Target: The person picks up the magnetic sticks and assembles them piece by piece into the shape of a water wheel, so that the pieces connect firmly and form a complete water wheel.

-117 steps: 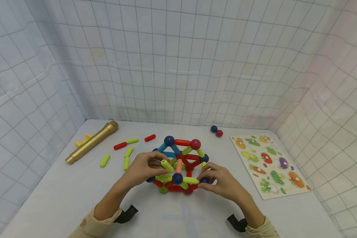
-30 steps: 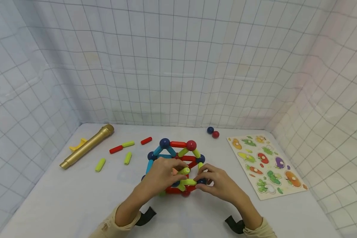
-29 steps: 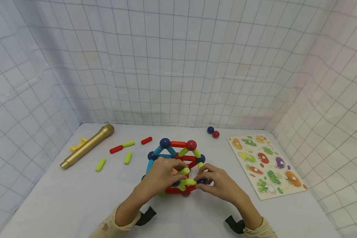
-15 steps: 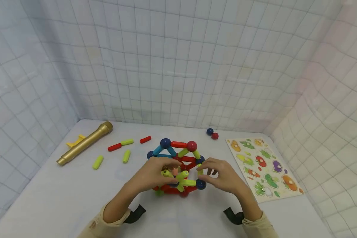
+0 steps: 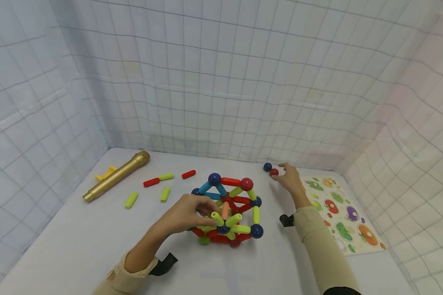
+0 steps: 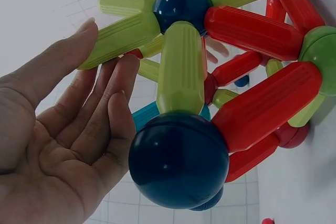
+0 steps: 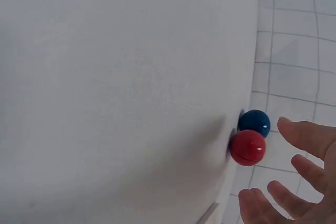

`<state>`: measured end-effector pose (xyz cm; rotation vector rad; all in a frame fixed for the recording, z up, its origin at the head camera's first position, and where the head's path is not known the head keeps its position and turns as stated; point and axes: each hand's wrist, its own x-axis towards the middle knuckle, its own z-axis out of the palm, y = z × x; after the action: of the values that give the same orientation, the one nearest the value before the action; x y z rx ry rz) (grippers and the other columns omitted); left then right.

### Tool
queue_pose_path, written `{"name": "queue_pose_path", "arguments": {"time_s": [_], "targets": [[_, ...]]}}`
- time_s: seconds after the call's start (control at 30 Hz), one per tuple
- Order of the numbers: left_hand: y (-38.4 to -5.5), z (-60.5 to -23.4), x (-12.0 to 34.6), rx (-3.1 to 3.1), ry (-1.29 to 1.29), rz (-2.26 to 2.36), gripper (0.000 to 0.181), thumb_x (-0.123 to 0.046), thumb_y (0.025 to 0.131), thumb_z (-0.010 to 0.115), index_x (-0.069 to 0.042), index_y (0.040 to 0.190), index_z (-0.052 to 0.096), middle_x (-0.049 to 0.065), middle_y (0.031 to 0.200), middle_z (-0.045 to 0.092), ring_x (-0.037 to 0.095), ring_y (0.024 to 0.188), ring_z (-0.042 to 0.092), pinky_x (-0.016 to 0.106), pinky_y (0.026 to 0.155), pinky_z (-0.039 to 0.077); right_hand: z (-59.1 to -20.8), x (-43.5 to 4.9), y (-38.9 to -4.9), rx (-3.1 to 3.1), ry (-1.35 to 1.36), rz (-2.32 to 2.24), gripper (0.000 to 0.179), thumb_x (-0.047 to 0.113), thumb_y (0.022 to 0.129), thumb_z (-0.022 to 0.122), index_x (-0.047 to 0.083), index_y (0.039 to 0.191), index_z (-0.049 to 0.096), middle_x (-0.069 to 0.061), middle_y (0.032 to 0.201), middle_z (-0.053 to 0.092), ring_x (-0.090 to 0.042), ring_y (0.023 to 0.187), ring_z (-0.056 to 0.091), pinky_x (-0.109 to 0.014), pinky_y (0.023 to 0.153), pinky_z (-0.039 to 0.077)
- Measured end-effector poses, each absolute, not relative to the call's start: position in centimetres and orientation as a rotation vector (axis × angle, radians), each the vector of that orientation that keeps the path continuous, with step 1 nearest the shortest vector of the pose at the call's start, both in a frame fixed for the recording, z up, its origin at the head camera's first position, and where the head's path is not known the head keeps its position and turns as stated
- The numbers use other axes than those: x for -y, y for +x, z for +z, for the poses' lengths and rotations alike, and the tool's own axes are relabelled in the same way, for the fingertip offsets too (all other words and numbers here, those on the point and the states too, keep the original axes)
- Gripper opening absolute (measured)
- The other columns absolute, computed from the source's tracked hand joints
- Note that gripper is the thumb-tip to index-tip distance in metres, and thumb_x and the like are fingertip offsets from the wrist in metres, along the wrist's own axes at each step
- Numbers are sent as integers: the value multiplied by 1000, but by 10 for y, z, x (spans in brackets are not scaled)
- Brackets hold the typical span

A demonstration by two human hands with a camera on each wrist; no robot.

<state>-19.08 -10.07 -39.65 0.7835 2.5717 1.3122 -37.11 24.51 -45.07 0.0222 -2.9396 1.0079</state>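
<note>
A ball-and-rod structure (image 5: 229, 209) of red, green and blue rods with dark blue and red balls stands mid-table. My left hand (image 5: 201, 209) rests against its near left side. In the left wrist view its straight fingers (image 6: 105, 98) touch a green rod (image 6: 118, 38) without curling round it. My right hand (image 5: 286, 174) is stretched out to the far right, open, with spread fingers (image 7: 307, 135) just short of a loose red ball (image 7: 247, 147) and a blue ball (image 7: 254, 123). Those two balls (image 5: 271, 169) lie touching each other near the back wall.
A gold tube-shaped toy (image 5: 115, 180) lies at the back left. Loose red and green rods (image 5: 158, 180) are scattered between it and the structure. A vegetable puzzle board (image 5: 339, 209) lies at the right. Gridded cloth walls enclose three sides of the table.
My right hand has let go of the structure's right side and reached back and right to the two loose balls. The left hand stays on the structure.
</note>
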Motion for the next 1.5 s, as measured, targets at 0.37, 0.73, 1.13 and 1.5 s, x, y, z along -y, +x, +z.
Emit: {"name": "queue_pose_path", "arguments": {"time_s": [0.37,0.73,1.13,1.5], "targets": [[-190,-401,98,-2521,708,1350,25,-30,82,79,-16,97,64,-6,93,73,7,85,67,19,76,55,-484,-240,-382,2901,-147,975,42,19,88,68,3,125,56,-26,123,62,-40,112,57,-48,94,48],[-192,-399,100,-2463,725,1394,25,-26,83,78,-13,97,62,-2,95,74,9,86,69,21,76,56,-429,-226,-308,2604,73,1305,43,29,89,70,11,127,61,-15,120,65,-29,105,65,-27,79,54],[-195,-400,99,-2372,649,1482,27,-22,81,79,-7,96,61,5,98,72,13,87,71,25,74,58,-409,-194,-218,2213,1086,1757,37,-12,82,67,-4,117,60,-8,114,63,-9,103,64,-23,91,54],[-196,-398,98,-2403,679,1444,27,-23,82,79,-7,96,61,5,97,71,13,87,71,25,74,58,-407,-182,-205,2269,1315,1622,40,-7,79,74,8,115,64,-11,116,61,-10,108,61,-28,85,57]]}}
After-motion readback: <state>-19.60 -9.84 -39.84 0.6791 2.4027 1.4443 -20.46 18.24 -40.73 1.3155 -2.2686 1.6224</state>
